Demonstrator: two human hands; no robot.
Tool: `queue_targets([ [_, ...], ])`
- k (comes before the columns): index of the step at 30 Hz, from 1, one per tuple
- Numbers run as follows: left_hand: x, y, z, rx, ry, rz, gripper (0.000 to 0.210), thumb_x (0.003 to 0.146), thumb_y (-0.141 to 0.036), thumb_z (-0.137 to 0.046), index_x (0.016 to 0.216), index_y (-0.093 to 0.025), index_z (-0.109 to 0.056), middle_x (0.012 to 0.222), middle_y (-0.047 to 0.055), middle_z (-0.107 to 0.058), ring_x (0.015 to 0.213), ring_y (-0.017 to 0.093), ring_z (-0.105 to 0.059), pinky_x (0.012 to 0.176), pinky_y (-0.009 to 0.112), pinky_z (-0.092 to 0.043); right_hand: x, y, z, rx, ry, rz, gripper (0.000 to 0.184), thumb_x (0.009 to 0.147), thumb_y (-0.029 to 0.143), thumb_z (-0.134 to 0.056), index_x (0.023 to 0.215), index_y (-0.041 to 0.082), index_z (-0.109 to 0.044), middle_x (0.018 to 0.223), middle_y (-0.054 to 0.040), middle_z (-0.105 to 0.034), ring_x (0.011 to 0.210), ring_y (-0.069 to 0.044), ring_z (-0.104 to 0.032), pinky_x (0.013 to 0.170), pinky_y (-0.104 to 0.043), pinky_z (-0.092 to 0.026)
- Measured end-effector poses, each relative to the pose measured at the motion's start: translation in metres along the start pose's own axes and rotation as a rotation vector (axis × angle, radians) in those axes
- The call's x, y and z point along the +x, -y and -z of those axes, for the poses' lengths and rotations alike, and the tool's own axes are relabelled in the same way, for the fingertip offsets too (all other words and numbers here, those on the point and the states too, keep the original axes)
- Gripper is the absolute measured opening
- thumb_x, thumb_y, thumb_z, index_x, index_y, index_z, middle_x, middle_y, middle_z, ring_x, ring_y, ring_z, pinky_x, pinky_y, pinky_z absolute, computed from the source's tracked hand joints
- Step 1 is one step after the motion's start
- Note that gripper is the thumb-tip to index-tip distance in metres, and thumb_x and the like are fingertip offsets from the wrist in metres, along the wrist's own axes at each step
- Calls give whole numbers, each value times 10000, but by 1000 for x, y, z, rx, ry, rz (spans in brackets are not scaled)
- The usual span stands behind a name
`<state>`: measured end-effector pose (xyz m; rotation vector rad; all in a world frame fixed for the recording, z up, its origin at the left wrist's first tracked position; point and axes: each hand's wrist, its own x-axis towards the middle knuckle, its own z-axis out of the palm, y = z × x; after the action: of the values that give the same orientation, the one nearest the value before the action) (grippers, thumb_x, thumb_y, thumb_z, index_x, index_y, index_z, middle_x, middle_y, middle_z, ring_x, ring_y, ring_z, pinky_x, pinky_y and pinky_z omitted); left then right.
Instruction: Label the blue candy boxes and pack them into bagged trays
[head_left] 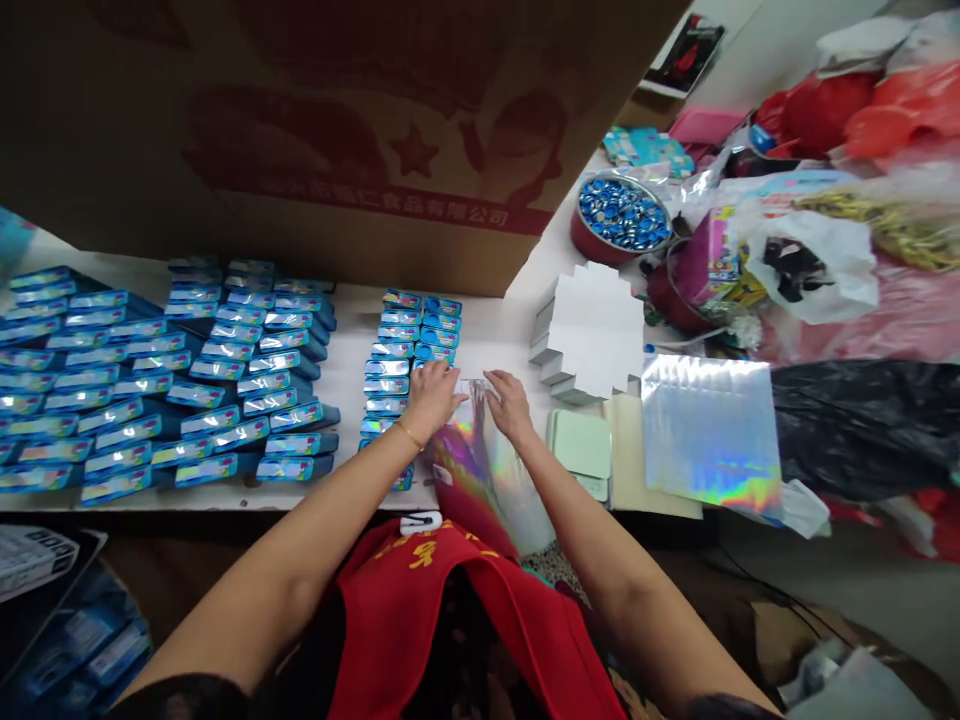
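Observation:
A shiny holographic sheet point(491, 480) slopes down over the table's front edge toward my red apron point(397, 590). My left hand point(435, 400) is closed on its far left corner, beside two columns of small blue boxes point(387, 367). My right hand point(511, 405) pinches the far right corner, with the fingertips partly hidden. Right of that hand stands a stack of white die-cut cards point(592, 325). Pale green rounded cards point(579, 445) lie nearer the front edge. Another flat holographic sheet point(709, 430) rests farther right.
Many blue boxes point(157, 385) stand in rows at the left. A large cardboard carton point(360, 220) blocks the back of the white table point(349, 330). Blue and silver caps fill a red bowl point(600, 240). Plastic bags point(862, 400) crowd the right side.

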<state>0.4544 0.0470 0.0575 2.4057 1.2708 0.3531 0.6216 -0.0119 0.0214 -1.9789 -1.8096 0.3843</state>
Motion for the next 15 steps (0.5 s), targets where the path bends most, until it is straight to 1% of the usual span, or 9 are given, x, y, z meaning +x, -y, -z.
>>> queue_targets([
  [1, 9, -4, -8, 35, 31, 5, 264, 737, -316, -621, 963, -180, -625, 1114, 140, -538, 1069, 316, -427, 870, 447, -306, 7, -8, -3, -17, 61, 11, 344, 824, 213, -503, 1161, 182, -566, 1164, -110, -565, 1068, -219, -493, 900, -370, -384],
  [3, 20, -7, -23, 72, 59, 31, 121, 738, -266, -615, 812, -174, -645, 1076, 141, -533, 1059, 318, -416, 846, 448, -302, 18, -14, -8, -43, 186, 27, 308, 815, 266, -552, 1114, 203, -594, 1122, -91, -600, 1040, -211, -516, 891, -370, -379],
  [5, 24, -6, -31, 64, 41, 59, 86, 758, -240, -585, 726, -181, -640, 1054, 123, -532, 1054, 305, -410, 834, 440, -300, 24, -15, -10, -57, 239, 32, 225, 819, 289, -565, 1020, 218, -637, 1019, -63, -645, 977, -193, -546, 891, -363, -367],
  [7, 23, -5, -33, 29, 8, 94, 115, 771, -248, -566, 699, -192, -636, 1043, 99, -537, 1035, 287, -418, 819, 426, -308, 23, -14, -6, -80, 198, 67, 189, 836, 295, -553, 987, 236, -648, 982, -45, -657, 959, -186, -549, 930, -380, -329],
  [9, 21, -6, -31, -18, -15, 156, 130, 773, -262, -559, 689, -199, -636, 1036, 79, -544, 1007, 272, -433, 805, 412, -323, 18, -13, 2, -118, 136, 158, 211, 864, 288, -515, 1036, 249, -632, 1027, -45, -648, 964, -188, -540, 962, -396, -295],
  [12, 21, -10, -26, -96, -24, 240, 137, 765, -267, -562, 672, -197, -635, 1025, 66, -555, 990, 262, -448, 803, 399, -345, 7, -11, 11, -187, 94, 281, 284, 903, 226, -422, 1143, 222, -575, 1139, -79, -603, 954, -196, -526, 923, -379, -332],
  [15, 22, -15, -22, -156, -13, 247, 134, 755, -267, -571, 660, -193, -631, 1015, 58, -566, 991, 254, -461, 818, 392, -357, 0, -6, 15, -262, 22, 279, 343, 908, 188, -379, 1225, 186, -510, 1268, -112, -513, 1004, -221, -492, 882, -376, -358],
])
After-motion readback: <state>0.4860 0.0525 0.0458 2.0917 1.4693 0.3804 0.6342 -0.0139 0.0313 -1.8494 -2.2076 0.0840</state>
